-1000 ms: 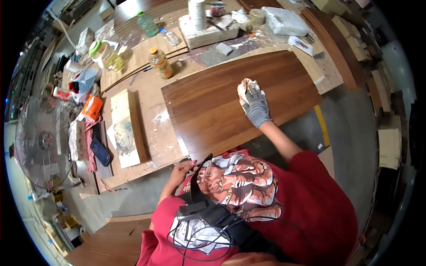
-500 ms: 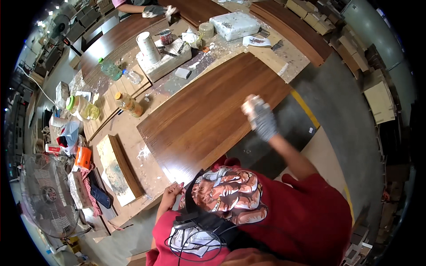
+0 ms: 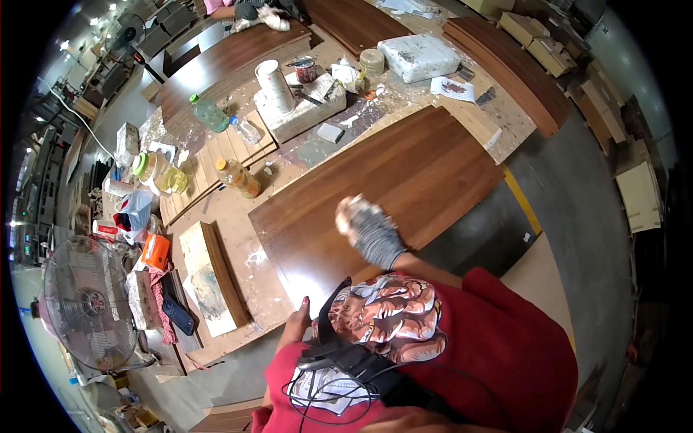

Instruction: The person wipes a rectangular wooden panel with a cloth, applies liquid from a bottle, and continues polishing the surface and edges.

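Swept toward 8 o'clock since the earlier frame: gloved right hand (image 3: 375, 237), with fingers apparently curled around a pale, stained cloth wad (image 3: 349, 214). Below, mid-view on the bench (image 3: 234, 224): a brown wood panel (image 3: 404, 159), with grain from 8 to 2 o'clock. At 7 o'clock, bare left hand (image 3: 297, 321) by the near corner; impossible to tell whether gripping. Best worked along the grain, pressing evenly, overlapping strokes.
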`<state>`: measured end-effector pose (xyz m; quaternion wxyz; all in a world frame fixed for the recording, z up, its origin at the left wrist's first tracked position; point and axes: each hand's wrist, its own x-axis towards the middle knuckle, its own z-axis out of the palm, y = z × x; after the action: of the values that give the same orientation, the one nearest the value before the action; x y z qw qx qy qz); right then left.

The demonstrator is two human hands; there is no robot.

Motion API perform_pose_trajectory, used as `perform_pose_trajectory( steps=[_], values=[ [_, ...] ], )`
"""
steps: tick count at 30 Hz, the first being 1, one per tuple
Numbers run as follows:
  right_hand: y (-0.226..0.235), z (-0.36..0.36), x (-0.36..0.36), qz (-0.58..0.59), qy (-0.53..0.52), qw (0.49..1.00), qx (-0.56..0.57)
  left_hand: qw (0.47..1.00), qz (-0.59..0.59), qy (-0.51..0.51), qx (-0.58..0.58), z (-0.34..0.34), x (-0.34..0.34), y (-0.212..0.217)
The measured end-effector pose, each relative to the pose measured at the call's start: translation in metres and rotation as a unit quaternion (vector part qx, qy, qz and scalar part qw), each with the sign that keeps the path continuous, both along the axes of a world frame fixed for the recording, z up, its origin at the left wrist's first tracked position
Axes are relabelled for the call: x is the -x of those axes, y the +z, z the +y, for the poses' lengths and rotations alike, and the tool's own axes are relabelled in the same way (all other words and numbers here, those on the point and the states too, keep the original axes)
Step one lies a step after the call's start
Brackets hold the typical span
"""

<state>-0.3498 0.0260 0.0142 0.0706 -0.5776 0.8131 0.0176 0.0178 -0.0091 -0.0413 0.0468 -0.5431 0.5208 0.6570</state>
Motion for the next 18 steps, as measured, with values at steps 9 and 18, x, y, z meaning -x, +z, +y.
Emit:
perform_pose_trajectory(
  steps=[9,18],
  values=[
    [0.018,-0.029,0.248,0.126,-0.090,0.973,0.174,0.998,-0.067,-0.001,-0.009,0.006,-0.012,0.000],
    [-0.067,-0.048,0.324,0.278,-0.229,0.899,0.250,0.990,0.026,0.127,-0.059,0.023,0.021,0.075]
  ],
)
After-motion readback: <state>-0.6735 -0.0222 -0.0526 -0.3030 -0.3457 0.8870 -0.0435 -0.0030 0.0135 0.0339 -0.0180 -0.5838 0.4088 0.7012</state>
